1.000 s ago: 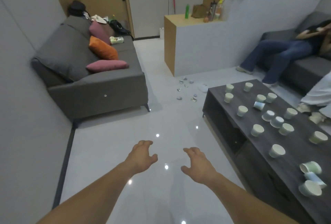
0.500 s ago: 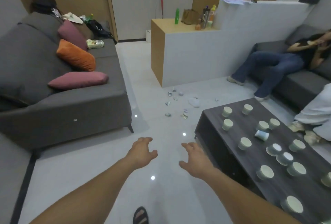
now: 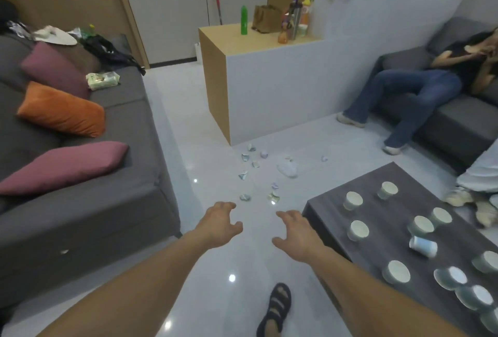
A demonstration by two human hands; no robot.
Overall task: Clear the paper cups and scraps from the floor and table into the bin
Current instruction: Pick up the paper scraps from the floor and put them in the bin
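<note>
A person stretches both arms over the glossy white tiled floor [image 3: 250,253], left hand [image 3: 219,225] and right hand [image 3: 295,234] empty, fingers spread wide and loosely bent. Crumpled pale paper scraps [image 3: 256,175] lie scattered on the floor just ahead. White paper cups [image 3: 358,230], one lying on its side, crowd the dark wooden bench [image 3: 388,218] to the right. No bin is in view, and the clearing appears barely begun.

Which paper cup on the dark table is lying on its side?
The pale blue paper cup on the dark wood-grain coffee table: it lies tipped over, side wall showing, while the cups around it stand on end.
</note>
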